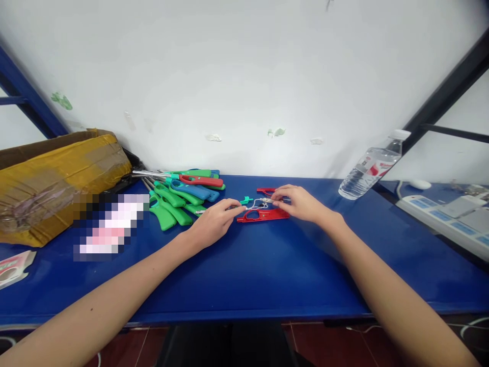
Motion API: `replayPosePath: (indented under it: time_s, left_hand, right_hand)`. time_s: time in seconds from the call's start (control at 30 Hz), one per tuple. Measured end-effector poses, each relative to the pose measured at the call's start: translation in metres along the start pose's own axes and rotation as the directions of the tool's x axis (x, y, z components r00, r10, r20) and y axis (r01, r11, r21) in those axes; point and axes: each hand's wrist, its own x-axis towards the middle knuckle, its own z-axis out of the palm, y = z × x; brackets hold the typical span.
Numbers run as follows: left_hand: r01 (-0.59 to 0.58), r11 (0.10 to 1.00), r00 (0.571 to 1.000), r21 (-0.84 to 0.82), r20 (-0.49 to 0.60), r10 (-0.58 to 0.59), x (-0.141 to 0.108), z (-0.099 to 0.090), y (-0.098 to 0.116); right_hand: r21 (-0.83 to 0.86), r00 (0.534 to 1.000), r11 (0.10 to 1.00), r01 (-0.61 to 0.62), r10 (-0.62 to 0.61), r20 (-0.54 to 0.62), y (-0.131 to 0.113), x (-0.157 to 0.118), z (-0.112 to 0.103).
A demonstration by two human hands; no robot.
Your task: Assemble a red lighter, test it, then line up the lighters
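My left hand (216, 224) is closed, its thumb and forefinger pinched at one end of a thin white wire (260, 206); a small dark bit shows there, too small to name. My right hand (296, 201) pinches a small pale, metallic-looking part (267, 200) from which the wire seems to run. Just below the fingers lies one red lighter handle half (263, 216), its inside facing up. A second red handle piece (263, 190) is partly hidden behind my right hand. Between the hands sits a small green trigger (246, 200).
Several gas lighters (179, 191) with green, blue and red handles are heaped at left. Beyond them stands a taped cardboard box (64, 178). A water bottle (369, 168) tilts at right, near a white power strip (451, 219). A white wall (244, 76) backs the blue table (244, 275).
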Motion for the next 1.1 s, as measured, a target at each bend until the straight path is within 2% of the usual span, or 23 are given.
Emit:
replayPosePath:
  time_s: [0.17,0.5,0.7,0.93,1.1]
  left_hand:
    - [-0.023,1.000,1.000,0.014,0.021,0.023,0.000,-0.004,0.008]
    - [-0.024,0.999,0.999,0.031,0.044,0.023,0.000,-0.002,0.012]
    - [-0.037,0.999,0.991,0.034,0.133,0.032,-0.002,0.000,0.015]
    - [0.029,1.000,0.980,0.009,0.196,-0.030,0.000,-0.004,0.022]
    - [0.033,0.999,0.973,-0.001,0.230,-0.032,0.000,-0.004,0.022]
  right_hand:
    - [0.037,0.999,0.999,-0.035,0.035,-0.002,0.001,-0.001,-0.001]
    - [0.015,0.998,1.000,0.013,-0.014,0.054,-0.002,-0.001,0.002]
    - [0.016,0.996,0.999,0.028,-0.029,0.090,-0.002,0.000,0.005]
    - [0.019,0.995,1.000,-0.004,0.002,0.101,-0.001,0.000,0.006]
    - [0.054,0.991,0.999,-0.006,-0.001,0.133,-0.007,-0.001,0.002]
